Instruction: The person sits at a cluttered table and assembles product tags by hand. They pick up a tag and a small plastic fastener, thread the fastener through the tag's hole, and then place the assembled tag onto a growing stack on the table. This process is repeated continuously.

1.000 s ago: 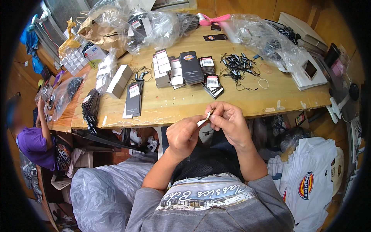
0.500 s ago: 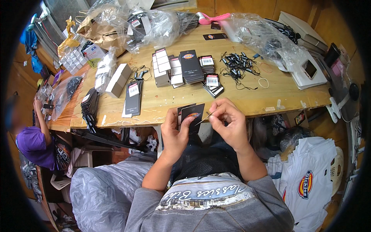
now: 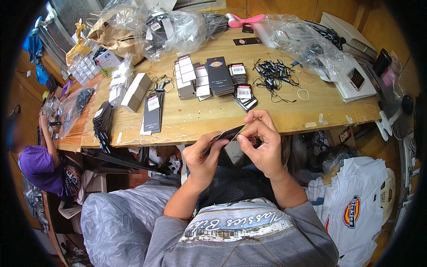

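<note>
Black hang tags [image 3: 231, 132] are pinched between the thumb and fingers of my left hand [image 3: 201, 161], just off the table's front edge. They are tilted, so their faces show only in a narrow slant. My right hand [image 3: 263, 144] is closed at the tags' right edge, thumb against fingertips, on a thin, stick-like piece mostly hidden by the fingers. Beyond my hands lie stacks of black tags [image 3: 220, 80], white-label tags [image 3: 243, 92] and a tangle of black tag strings [image 3: 275, 73].
Pale small-card stacks [image 3: 136, 93] and a row of black tags [image 3: 103, 122] cover the table's left side. Clear plastic bags [image 3: 307, 44] lie behind. White shirts [image 3: 356, 200] are piled at my right, a grey plastic bundle [image 3: 115, 222] at my left. Another person [image 3: 42, 169] works far left.
The tags in my left hand have tipped from face-on to nearly edge-on. My right fingers have come in closer, up to the tags' edge.
</note>
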A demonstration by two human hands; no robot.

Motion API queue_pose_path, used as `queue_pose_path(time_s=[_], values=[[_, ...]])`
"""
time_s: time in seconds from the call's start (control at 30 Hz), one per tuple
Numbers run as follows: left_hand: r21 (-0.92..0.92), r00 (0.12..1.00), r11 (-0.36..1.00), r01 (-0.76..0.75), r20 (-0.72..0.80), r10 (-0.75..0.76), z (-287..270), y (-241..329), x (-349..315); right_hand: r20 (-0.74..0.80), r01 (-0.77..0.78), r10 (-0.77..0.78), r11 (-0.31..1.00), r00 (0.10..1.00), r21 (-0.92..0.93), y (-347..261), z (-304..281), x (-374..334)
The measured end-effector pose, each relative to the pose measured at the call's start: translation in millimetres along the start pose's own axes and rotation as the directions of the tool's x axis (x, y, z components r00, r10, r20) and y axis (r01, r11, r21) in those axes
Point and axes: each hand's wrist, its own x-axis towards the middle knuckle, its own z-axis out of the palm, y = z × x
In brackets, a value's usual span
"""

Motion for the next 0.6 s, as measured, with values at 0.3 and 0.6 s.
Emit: queue_pose_path(time_s=[0.3, 0.6], values=[[0.081, 0.985, 0.983, -0.163, 0.067, 0.157, -5, 5, 4, -0.012, 0.002, -0.002, 1.0, 1.0, 0.014, 4, 1, -2], [-0.09, 0.999, 0.995, 0.033, -0.002, -0.033, -2, 2, 14, 0.01, 0.073, -0.073, 0.994, 0.997, -0.078, 0, 2, 1]])
